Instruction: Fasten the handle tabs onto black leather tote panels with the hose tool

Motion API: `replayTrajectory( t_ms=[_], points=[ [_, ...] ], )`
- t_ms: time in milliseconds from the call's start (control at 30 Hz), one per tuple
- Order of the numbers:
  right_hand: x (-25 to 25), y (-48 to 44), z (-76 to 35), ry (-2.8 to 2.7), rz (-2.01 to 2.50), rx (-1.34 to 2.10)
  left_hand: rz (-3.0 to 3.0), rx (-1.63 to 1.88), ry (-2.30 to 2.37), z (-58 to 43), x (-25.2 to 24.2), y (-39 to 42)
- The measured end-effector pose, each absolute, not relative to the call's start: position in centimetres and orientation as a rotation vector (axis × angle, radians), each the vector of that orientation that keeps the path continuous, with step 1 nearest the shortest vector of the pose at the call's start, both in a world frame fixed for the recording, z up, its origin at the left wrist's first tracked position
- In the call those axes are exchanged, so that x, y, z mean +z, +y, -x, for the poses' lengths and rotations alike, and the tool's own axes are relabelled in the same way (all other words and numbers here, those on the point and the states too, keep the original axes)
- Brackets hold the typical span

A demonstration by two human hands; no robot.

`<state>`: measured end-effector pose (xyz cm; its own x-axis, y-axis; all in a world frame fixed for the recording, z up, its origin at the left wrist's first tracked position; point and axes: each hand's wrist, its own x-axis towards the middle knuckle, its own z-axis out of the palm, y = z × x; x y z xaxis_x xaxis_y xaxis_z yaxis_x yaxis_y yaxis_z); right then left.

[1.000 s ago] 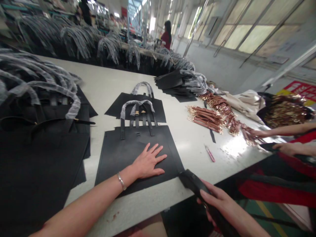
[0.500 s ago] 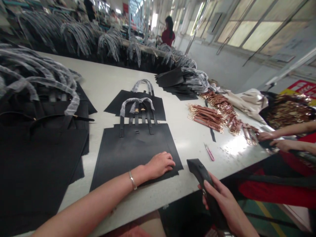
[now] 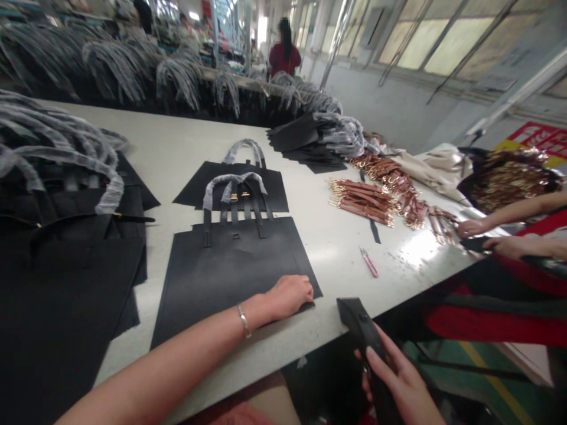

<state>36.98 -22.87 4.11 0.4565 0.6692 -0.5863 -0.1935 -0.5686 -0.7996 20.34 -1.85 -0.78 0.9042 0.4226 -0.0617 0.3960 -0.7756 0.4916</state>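
Observation:
My left hand (image 3: 290, 295) rests at the lower right corner of a flat black bag panel (image 3: 221, 265). Its fingers are curled closed at the panel's edge, the tips hidden. The panel has two wrapped handles (image 3: 237, 180) and black straps with gold-coloured fittings, lying toward a second black panel (image 3: 190, 190) behind it. At the table's front edge, my right hand (image 3: 396, 372) is wrapped round a black hand-held tool (image 3: 361, 321) with a wide flat head, shaped like a clipper. The tool's head points up and left, apart from the panel.
Stacked black bag panels (image 3: 66, 283) with wrapped handles lie at left. Brown straps with gold clasps (image 3: 365, 200), thread snips (image 3: 369, 264) and more black panels (image 3: 305, 139) lie on the white table (image 3: 150, 141). A co-worker's hands (image 3: 507, 245) are at the right edge.
My left hand's fingers have curled in tighter at the panel's corner. The tool in my right hand sits slightly lower. The whole view has shifted a little.

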Motion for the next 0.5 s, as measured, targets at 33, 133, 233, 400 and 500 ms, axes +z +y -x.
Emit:
replayTrajectory(
  t_ms=[33, 133, 233, 400, 500],
  points=[
    [4.2, -22.8, -36.9, -0.403, 1.825, 1.229, -2.488, 0.067, 0.615, -20.2, -0.6, -1.7],
    [4.5, -22.7, -36.7, -0.418, 1.817, 1.235, -2.331, 0.09, 0.629, -19.8, 0.1, -1.0],
    [4.4, -22.5, -36.5, -0.44, 1.812, 1.26, -2.288, 0.108, 0.623, -19.6, 0.6, -0.6],
    [3.9, -22.5, -36.3, -0.499, 1.809, 1.322, -2.272, 0.02, 0.63, -19.9, 1.1, -0.7],
    [4.1, -22.3, -36.3, -0.543, 1.802, 1.342, -2.179, -0.021, 0.493, -19.8, 1.3, -0.7]
  ],
)
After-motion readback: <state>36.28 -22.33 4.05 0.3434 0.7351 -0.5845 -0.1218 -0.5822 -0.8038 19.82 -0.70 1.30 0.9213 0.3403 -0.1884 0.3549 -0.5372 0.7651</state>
